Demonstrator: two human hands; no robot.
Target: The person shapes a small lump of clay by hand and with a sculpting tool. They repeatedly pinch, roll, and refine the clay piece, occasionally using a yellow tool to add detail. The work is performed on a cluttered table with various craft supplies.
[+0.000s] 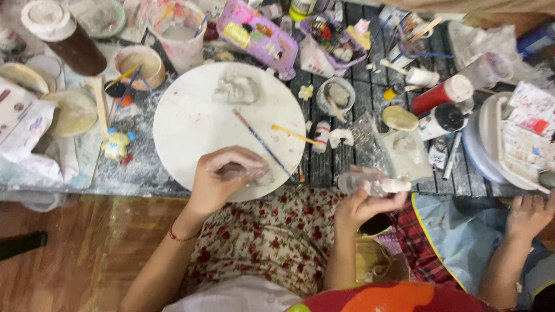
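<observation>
My left hand [222,179] curls around a small grey-white clay lump [261,176] at the near edge of a round white board [191,115]. My right hand [364,202] holds a small clear bottle with a white cap [373,185] sideways above my floral lap. A larger clay lump [236,89] sits at the board's far side. Two thin brushes lie on the board: a blue-handled one [260,140] and a yellow-handled one [295,134].
Paint bottles [442,95], cups [179,34], a purple case [257,34], small bowls [336,95] and a paint palette [520,138] crowd the dark slatted table. A small toy figure [117,143] stands at left. Another person's hand [529,215] rests at right.
</observation>
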